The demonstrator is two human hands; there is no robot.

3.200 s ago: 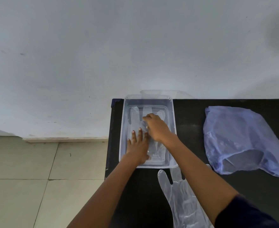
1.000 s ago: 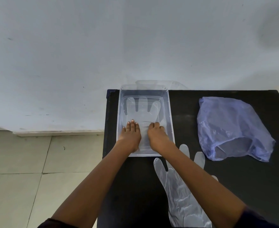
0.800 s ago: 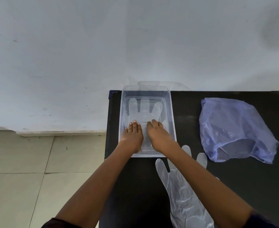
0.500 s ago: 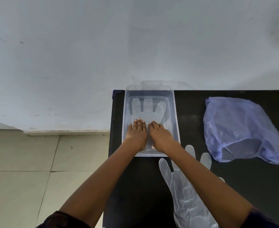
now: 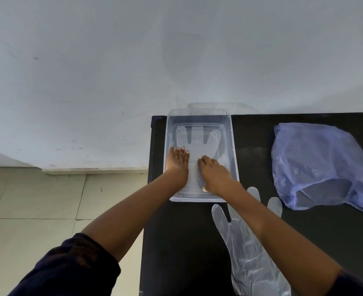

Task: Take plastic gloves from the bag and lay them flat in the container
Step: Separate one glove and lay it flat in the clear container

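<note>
Head view, looking down. A clear rectangular container (image 5: 232, 146) sits at the far left corner of the black table (image 5: 176, 242), its far end near the white wall (image 5: 133, 60).

One clear plastic glove (image 5: 197, 135) lies flat on the container floor, fingers pointing toward the wall. Both hands rest on its near half. The left hand (image 5: 177, 165) lies palm down, fingers straight and together, along the left inner wall. The right hand (image 5: 216, 177) lies palm down just beside it, fingers slightly bent; a strip of glove shows between the two. Neither hand has a closed grip: both are open and flat, pressing on the glove without pinching or lifting it.

A second clear glove (image 5: 251, 263) lies on the table just in front of the container, fingers toward it, partly crossed by the right forearm.

The bluish translucent bag (image 5: 317, 163) lies crumpled at the right of the table, well apart from the container, its mouth open toward the near side. Contents cannot be made out.

Dark sleeve (image 5: 69, 270) shows on the left upper arm. Tiled floor (image 5: 37, 210) at left.
</note>
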